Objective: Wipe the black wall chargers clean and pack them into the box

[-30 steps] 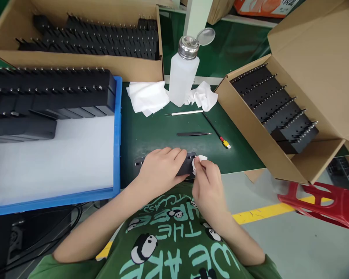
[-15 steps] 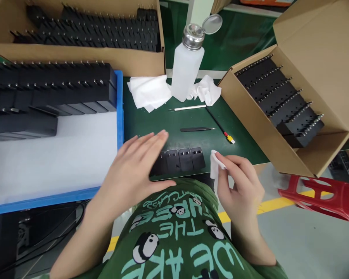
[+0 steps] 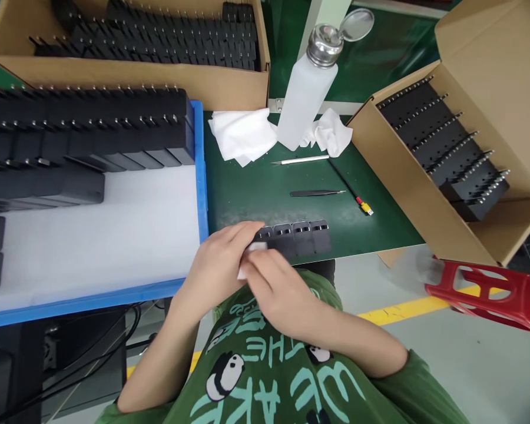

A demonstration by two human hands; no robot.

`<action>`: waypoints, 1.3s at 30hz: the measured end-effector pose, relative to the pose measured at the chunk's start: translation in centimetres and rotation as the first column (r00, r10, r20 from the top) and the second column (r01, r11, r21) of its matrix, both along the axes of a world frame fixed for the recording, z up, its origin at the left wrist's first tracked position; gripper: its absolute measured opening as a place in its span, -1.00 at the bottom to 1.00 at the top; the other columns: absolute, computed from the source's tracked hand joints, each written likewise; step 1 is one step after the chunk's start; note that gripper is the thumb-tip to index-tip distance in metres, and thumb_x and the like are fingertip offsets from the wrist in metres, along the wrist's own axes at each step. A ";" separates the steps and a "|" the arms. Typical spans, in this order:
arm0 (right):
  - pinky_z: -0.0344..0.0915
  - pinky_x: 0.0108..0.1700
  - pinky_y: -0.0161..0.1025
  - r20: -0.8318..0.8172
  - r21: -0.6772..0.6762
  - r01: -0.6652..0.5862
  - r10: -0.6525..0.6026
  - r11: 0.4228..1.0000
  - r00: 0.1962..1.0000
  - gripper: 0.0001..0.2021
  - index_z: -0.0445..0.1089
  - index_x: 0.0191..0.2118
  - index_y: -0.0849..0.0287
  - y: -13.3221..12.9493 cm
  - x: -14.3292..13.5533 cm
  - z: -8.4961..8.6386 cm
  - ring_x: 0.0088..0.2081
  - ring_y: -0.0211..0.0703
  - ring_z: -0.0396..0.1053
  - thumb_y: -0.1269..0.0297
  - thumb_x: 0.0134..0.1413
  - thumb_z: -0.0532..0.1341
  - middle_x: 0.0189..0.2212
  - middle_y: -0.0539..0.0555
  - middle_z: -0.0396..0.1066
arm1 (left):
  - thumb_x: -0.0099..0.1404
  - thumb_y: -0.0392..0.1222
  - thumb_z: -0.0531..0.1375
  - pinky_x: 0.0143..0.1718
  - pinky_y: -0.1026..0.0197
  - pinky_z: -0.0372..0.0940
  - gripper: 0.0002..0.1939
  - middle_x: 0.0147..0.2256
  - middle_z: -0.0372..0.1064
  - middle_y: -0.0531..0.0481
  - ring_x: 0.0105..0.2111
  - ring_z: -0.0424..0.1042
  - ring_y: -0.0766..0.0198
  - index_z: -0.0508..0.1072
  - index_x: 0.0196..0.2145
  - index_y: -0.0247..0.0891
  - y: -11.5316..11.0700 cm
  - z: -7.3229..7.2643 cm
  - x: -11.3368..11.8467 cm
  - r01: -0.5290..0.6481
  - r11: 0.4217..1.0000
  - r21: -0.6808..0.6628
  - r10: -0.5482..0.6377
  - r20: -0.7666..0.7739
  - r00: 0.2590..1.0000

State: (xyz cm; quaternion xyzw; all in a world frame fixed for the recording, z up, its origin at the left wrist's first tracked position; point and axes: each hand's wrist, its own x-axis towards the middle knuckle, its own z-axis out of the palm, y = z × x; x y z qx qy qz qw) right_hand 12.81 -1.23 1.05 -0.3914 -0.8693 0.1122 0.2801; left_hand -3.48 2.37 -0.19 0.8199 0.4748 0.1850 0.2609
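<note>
Both my hands meet at the front edge of the green table. My right hand [image 3: 276, 288] pinches a small white cloth [image 3: 257, 246], pressed at the left end of a row of black adapters [image 3: 294, 238]. The adapters lie side by side with their metal pins showing. My left hand [image 3: 223, 259] curls around that left end, fingers bent together; whatever is under its fingers is hidden. Beyond the row lie black tweezers [image 3: 315, 193], a white thin tool [image 3: 302, 159] and a black cable [image 3: 347, 181] with a yellow-and-red plug.
A blue-rimmed tray [image 3: 202, 176] with black adapters is at left, a cardboard box [image 3: 150, 75] behind it. An open carton [image 3: 419, 182] stands at right. A white bottle [image 3: 307, 94] with its lid up stands between folded cloths [image 3: 242, 134] and a crumpled cloth [image 3: 331, 132].
My right hand has moved left with the cloth, from beyond the right end of the row to its left end. My left hand has lowered and its fingers have curled in. The view has shifted slightly.
</note>
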 end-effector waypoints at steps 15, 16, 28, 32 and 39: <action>0.40 -0.18 -0.13 0.189 0.170 0.394 -0.422 0.903 0.887 -0.68 0.32 0.07 0.41 -0.9 3.7 -0.7 -0.21 -0.04 0.30 0.68 0.23 0.09 -0.22 0.28 0.35 | 0.35 -0.06 0.27 -0.06 0.02 0.49 -0.12 0.20 0.40 -0.08 0.11 0.47 -0.03 -0.15 0.43 -0.03 -1.5 0.3 -3.2 -0.080 0.995 -0.058 0.079 -0.010 0.997; 0.40 -0.19 -0.11 0.219 0.176 0.362 -0.394 0.916 0.892 -0.69 0.30 0.06 0.44 -0.9 2.9 -0.6 -0.22 -0.03 0.29 0.69 0.22 0.09 -0.22 0.30 0.36 | 0.34 -0.08 0.29 -0.05 0.03 0.48 -0.11 0.20 0.40 -0.08 0.12 0.47 -0.02 -0.15 0.43 -0.03 -1.5 0.1 -3.2 -0.080 0.995 -0.058 0.080 -0.003 0.997; 0.47 -0.16 -0.08 0.230 0.319 0.165 -0.245 0.933 0.942 -0.76 0.41 -0.08 0.57 0.2 -2.0 -0.7 -0.19 0.03 0.32 0.71 0.18 0.08 -0.27 0.36 0.43 | 0.26 -0.32 0.31 0.06 0.01 0.42 -0.10 0.17 0.44 -0.04 0.14 0.45 0.01 -0.07 0.39 -0.04 -1.2 -0.3 -3.2 -0.082 0.994 -0.073 0.088 0.082 0.993; 0.48 -0.19 -0.11 0.193 0.187 0.075 -0.112 0.979 0.975 -0.74 0.44 -0.10 0.45 0.1 -2.3 -0.5 -0.24 -0.03 0.34 0.65 0.26 0.03 -0.27 0.30 0.43 | 0.28 -0.33 0.24 0.06 0.00 0.42 -0.14 0.17 0.43 -0.06 0.15 0.44 0.02 -0.08 0.39 -0.05 -1.2 -0.6 -3.2 -0.089 0.992 -0.091 0.097 0.088 0.991; 0.44 -0.21 -0.28 -0.331 -0.179 -0.050 -0.012 0.983 0.943 -0.69 0.47 -0.05 0.20 1.4 3.7 4.0 -0.20 -0.24 0.41 0.59 0.25 0.06 -0.22 0.09 0.43 | 0.36 -0.18 0.25 0.15 -0.06 0.37 -0.18 0.28 0.28 -0.24 0.25 0.32 -0.04 -0.09 0.42 -0.20 -2.2 0.6 -3.6 -0.080 0.989 0.122 0.076 0.037 0.996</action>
